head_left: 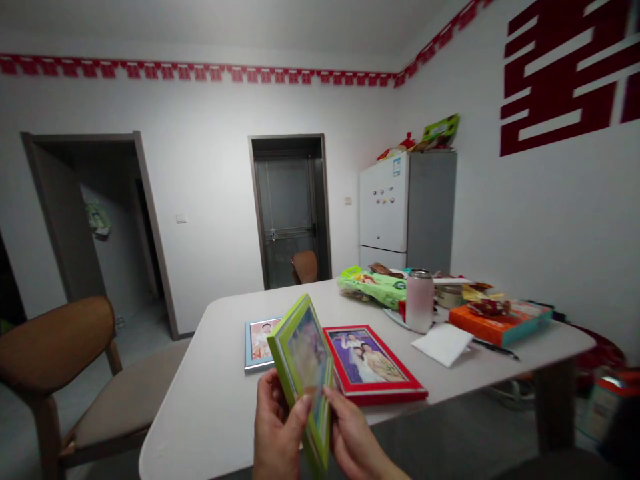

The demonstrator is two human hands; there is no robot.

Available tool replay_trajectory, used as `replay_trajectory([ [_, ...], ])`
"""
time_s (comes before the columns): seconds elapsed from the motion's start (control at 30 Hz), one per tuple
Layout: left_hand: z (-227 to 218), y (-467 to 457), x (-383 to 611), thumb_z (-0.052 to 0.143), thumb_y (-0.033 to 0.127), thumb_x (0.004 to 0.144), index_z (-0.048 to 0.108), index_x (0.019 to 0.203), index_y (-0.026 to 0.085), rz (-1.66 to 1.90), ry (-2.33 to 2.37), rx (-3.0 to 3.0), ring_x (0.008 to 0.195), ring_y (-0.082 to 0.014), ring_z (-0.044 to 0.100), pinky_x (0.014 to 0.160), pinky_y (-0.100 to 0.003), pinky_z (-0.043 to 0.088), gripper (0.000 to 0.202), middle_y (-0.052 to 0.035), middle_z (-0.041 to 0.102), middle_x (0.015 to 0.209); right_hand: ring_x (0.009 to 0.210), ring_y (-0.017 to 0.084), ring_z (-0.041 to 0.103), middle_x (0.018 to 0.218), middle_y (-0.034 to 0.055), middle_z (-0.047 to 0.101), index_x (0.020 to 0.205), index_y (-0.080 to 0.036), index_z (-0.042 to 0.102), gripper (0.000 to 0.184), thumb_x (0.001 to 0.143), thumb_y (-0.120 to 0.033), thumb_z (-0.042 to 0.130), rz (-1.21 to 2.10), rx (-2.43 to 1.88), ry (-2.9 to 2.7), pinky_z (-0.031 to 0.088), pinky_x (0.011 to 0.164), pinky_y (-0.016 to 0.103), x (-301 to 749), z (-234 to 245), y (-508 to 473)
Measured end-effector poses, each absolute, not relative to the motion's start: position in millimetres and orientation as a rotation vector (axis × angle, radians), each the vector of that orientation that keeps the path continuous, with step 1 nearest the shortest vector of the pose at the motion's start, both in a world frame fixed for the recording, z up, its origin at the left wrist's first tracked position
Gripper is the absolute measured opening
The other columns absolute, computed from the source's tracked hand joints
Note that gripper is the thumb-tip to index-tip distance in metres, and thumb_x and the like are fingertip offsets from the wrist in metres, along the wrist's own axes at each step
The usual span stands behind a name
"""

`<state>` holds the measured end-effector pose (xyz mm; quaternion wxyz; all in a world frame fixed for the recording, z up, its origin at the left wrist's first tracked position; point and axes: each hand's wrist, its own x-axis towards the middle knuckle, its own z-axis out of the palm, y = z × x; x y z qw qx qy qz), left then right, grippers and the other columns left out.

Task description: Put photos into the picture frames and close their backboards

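I hold a green photo frame (301, 373) upright and turned edge-on over the near edge of the white table (210, 393). My left hand (276, 427) grips its lower left side, thumb on the front. My right hand (353, 437) grips its lower right side. Behind it, flat on the table, lie a red photo frame (376, 365) and a blue photo frame (256, 343), partly hidden by the green one.
A pink tumbler (419, 301), white folded paper (443, 343), an orange box (503, 319) and snack bags (375, 285) crowd the table's far right. A wooden chair (60, 373) stands at left. A fridge (406, 210) stands against the back wall.
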<state>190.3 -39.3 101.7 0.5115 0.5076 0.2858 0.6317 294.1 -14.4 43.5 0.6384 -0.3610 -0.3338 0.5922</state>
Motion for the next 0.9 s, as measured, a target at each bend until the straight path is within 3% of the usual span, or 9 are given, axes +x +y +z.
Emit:
replay_trajectory([
  [0.13,105.2,-14.7,215.5,0.064,0.031,0.062,0.036,0.112,0.017,1.454,0.619,1.139,0.094,-0.0210,0.055,0.081,-0.031,0.042,0.059,-0.0081,0.058,0.101,0.062,0.019,0.062,0.073,0.0055,0.067,0.101,-0.016,0.053,0.036,0.072,-0.035,0.042,1.078,-1.171,-0.917,0.047,0.055,0.029,383.3,78.6,10.7],
  [0.23,85.7,6.2,243.1,0.058,0.029,0.066,0.035,0.114,0.011,1.274,0.677,1.213,0.091,-0.0212,0.056,0.078,-0.030,0.044,0.056,-0.0130,0.058,0.102,0.060,0.017,0.061,0.068,0.0047,0.067,0.101,-0.014,0.056,0.036,0.074,-0.029,0.037,0.774,-1.584,-1.142,0.045,0.052,0.025,442.1,90.7,36.1],
  [0.33,62.4,22.4,270.9,0.048,0.021,0.073,0.037,0.115,0.009,1.186,0.904,1.406,0.091,-0.0184,0.057,0.077,-0.027,0.045,0.045,-0.0128,0.060,0.102,0.061,0.017,0.061,0.068,0.0054,0.068,0.091,-0.012,0.062,0.031,0.070,-0.026,0.044,0.661,-1.721,-1.209,0.044,0.052,0.023,477.7,86.1,57.0],
  [0.47,42.3,36.6,290.1,0.049,0.015,0.071,0.043,0.112,0.012,1.147,1.040,1.537,0.095,-0.0179,0.055,0.080,-0.025,0.042,0.042,-0.0098,0.059,0.104,0.066,0.019,0.061,0.074,0.0079,0.068,0.083,-0.011,0.065,0.028,0.066,-0.025,0.049,0.524,-1.854,-1.258,0.042,0.055,0.024,499.8,65.6,75.4],
  [0.67,27.8,47.4,283.7,0.049,0.016,0.071,0.041,0.115,0.011,1.023,1.249,1.768,0.101,-0.0167,0.051,0.084,-0.024,0.038,0.046,-0.0090,0.054,0.113,0.083,0.024,0.058,0.091,0.0130,0.065,0.089,-0.010,0.064,0.032,0.062,-0.018,0.049,0.320,-2.005,-1.346,0.040,0.070,0.028,510.2,47.1,89.8],
  [0.77,26.8,57.9,264.4,0.045,0.024,0.074,0.035,0.120,0.008,0.945,1.357,1.911,0.110,-0.0173,0.043,0.091,-0.025,0.032,0.050,-0.0119,0.046,0.122,0.090,0.026,0.055,0.101,0.0173,0.060,0.101,-0.006,0.058,0.041,0.064,-0.019,0.047,0.223,-2.021,-1.378,0.038,0.077,0.032,500.5,51.8,90.7],
  [0.9,28.3,86.9,217.3,0.046,0.025,0.073,0.035,0.120,0.008,0.825,1.545,2.104,0.123,-0.0213,0.022,0.100,-0.035,0.015,0.052,-0.0132,0.029,0.133,0.097,0.022,0.051,0.106,0.0109,0.058,0.104,-0.014,0.057,0.038,0.070,-0.026,0.044,0.128,-1.855,-1.550,0.035,0.085,0.030,449.8,61.7,79.0],
])
